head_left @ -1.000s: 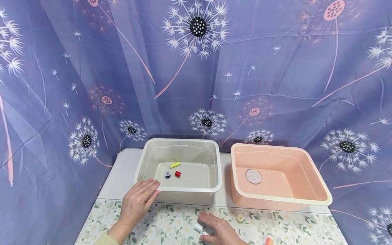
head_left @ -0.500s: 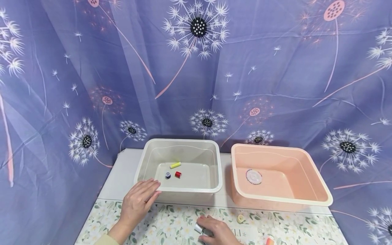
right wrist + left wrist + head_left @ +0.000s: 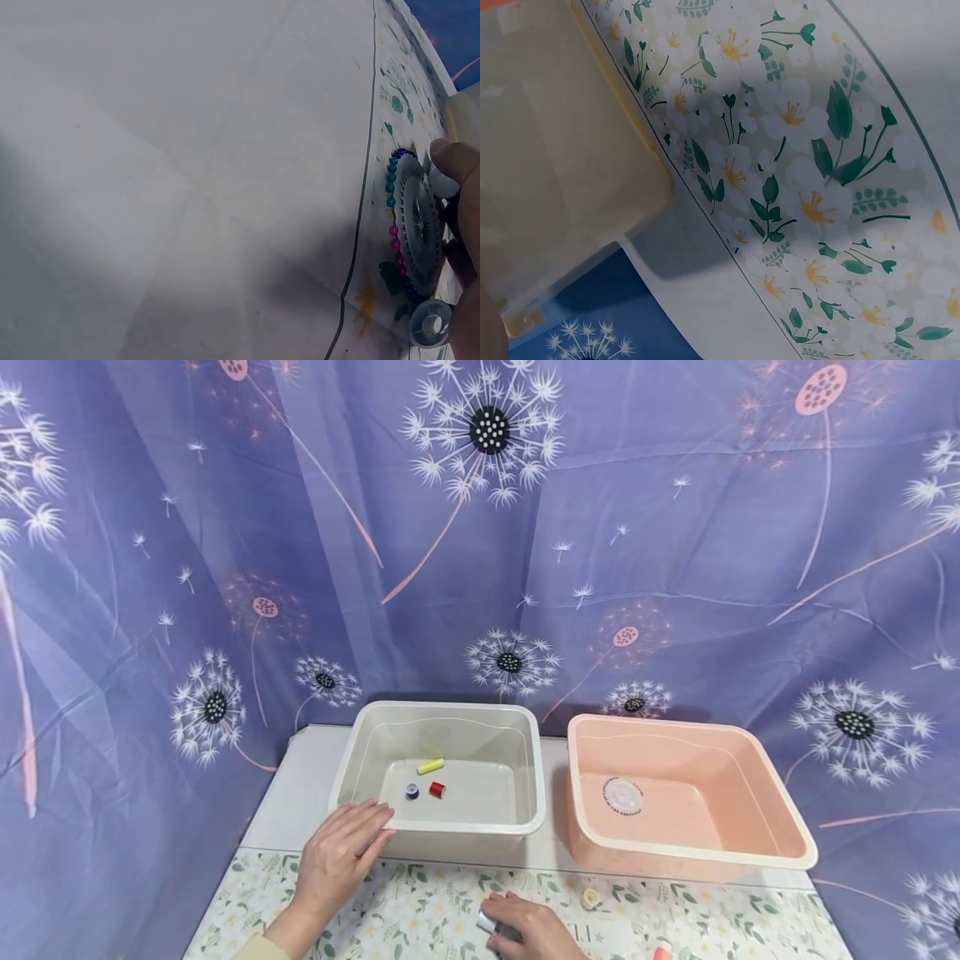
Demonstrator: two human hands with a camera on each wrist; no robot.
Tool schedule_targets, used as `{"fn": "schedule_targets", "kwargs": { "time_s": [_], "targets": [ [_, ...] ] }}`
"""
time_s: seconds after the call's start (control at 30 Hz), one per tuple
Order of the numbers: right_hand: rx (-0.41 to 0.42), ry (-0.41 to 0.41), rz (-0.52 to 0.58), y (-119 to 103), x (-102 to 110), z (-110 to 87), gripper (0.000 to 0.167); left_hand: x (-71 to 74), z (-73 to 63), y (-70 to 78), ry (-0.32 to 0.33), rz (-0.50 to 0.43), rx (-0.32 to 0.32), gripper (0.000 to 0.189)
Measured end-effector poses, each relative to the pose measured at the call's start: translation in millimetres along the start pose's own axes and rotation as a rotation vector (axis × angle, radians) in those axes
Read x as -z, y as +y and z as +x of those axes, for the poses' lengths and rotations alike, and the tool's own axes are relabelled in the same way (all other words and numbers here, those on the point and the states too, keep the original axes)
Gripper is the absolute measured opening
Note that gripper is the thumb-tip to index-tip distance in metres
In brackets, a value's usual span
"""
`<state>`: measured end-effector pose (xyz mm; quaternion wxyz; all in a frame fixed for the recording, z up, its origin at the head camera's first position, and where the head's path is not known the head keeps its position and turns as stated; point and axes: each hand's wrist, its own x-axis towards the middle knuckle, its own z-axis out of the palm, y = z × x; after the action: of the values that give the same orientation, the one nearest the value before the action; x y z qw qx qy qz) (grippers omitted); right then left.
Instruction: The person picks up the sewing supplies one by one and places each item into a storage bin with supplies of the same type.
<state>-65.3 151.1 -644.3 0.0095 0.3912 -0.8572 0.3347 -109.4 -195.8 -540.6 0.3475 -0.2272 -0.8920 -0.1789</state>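
On near rim of left grey tub (image 3: 465,827): left hand (image 3: 341,852), fingers straight. At near side of desk (image 3: 420,910), beside white spool (image 3: 486,922): pin wheel (image 3: 418,225), at right hand (image 3: 534,929); grip impossible to tell.

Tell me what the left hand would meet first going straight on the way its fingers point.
Probably the dark spool in the grey bin, just ahead of the left hand; it seems to lie lower, so the hand might pass above it.
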Motion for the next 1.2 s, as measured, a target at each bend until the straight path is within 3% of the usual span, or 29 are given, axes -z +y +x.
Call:
{"fn": "schedule_targets", "kwargs": {
  "time_s": [0.3,0.6,0.9,1.2],
  "targets": [
    [0.042,0.01,-0.055,1.3,1.1,4.4,0.032,0.0,-1.6,-0.6,-0.005,-0.009,-0.004,0.044],
    [0.005,-0.039,-0.007,-2.8,11.1,7.5,0.029,0.4,0.6,2.0,-0.001,0.006,0.0,0.064],
    [0.082,0.035,-0.027,-6.5,15.0,11.5,0.027,1.6,0.9,2.7,-0.015,0.014,0.011,0.064],
    [0.186,0.082,-0.036,-22.2,29.9,24.4,0.027,0.3,1.5,1.1,0.023,-0.007,-0.01,0.06]
  ]
}}
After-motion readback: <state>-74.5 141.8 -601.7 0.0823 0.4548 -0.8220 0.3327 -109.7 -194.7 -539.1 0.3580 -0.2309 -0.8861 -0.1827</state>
